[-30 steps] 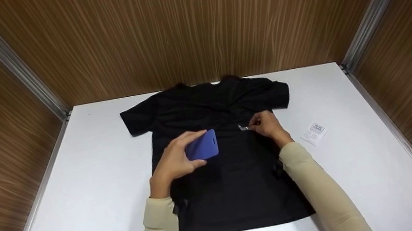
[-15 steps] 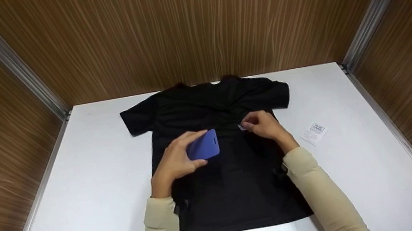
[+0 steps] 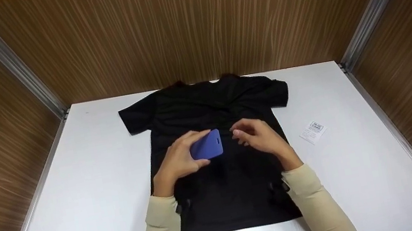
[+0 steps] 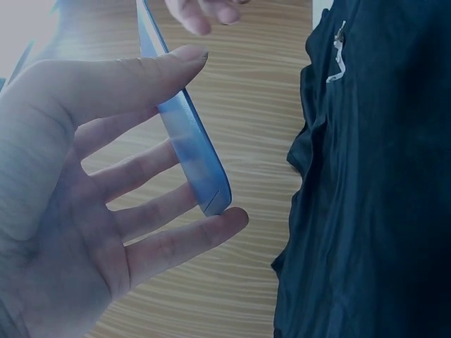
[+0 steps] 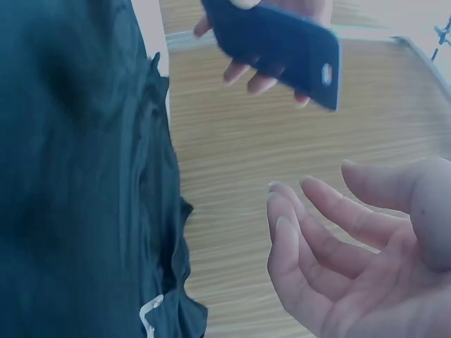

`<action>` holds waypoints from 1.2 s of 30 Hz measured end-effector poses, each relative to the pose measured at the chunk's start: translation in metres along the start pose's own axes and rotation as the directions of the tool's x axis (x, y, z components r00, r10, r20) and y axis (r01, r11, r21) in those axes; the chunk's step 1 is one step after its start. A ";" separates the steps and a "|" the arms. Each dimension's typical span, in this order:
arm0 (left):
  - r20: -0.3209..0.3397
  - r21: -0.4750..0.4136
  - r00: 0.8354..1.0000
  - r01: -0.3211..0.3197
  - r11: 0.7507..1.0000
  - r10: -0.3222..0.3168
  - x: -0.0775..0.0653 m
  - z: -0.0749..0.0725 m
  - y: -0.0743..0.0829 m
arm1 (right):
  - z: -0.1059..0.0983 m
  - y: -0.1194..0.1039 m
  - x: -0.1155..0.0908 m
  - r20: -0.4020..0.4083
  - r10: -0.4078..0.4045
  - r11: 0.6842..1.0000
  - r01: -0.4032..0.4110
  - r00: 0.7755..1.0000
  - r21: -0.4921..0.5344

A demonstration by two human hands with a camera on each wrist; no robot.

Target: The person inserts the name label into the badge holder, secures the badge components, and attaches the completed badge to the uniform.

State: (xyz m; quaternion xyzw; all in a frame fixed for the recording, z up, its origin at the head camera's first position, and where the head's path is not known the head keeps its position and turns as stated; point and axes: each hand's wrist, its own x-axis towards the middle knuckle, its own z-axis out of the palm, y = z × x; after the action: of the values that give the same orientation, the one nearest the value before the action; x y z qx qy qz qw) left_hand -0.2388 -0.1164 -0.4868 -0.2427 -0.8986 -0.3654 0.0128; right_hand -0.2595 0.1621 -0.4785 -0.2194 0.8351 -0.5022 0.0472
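Observation:
My left hand (image 3: 177, 158) holds a flat blue case (image 3: 209, 145) with rounded corners and a small slot near one end. The thumb lies on one side of the case (image 4: 184, 134) and the fingers on the other in the left wrist view. To its right, my right hand (image 3: 258, 136) hovers with loosely bent fingers and nothing between them. Below both hands a black T-shirt (image 3: 233, 195) lies spread out. A thin, bent whitish strip (image 4: 338, 60) rests on the shirt; the right wrist view also has this strip (image 5: 149, 313) at its lower edge.
A small white printed paper (image 3: 313, 132) lies right of the shirt on the white table (image 3: 95, 185). Wood-patterned panels (image 3: 194, 24) rise at the back and both sides, with metal corner rails (image 3: 17, 66).
My right hand has let go of the small strip, loosened its fingers and drawn back slightly toward me. My left hand has shifted slightly right with the blue case.

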 end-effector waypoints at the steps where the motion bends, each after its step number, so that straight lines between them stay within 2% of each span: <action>1: -0.001 0.000 1.000 -0.001 1.000 0.001 0.000 0.001 0.000 | 0.001 -0.002 -0.002 0.002 -0.010 1.000 0.010 1.000 0.010; 13: 0.002 0.016 1.000 -0.012 1.000 0.012 -0.001 0.002 0.004 | 0.015 -0.017 -0.012 0.008 -0.077 0.990 0.075 0.997 0.118; 23: 0.003 0.008 1.000 -0.030 1.000 0.030 -0.002 0.004 0.007 | 0.028 -0.023 -0.013 0.041 -0.047 0.990 0.041 0.998 0.137; 36: 0.010 0.031 0.998 -0.060 0.998 0.060 -0.001 0.005 0.009 | 0.036 -0.023 -0.012 0.023 -0.013 0.982 0.009 1.000 0.191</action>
State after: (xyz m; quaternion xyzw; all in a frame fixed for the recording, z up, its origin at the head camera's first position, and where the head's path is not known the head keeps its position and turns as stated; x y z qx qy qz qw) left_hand -0.2331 -0.1074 -0.4849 -0.2709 -0.8966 -0.3495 0.0235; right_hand -0.2308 0.1283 -0.4782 -0.2247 0.7812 -0.5776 0.0754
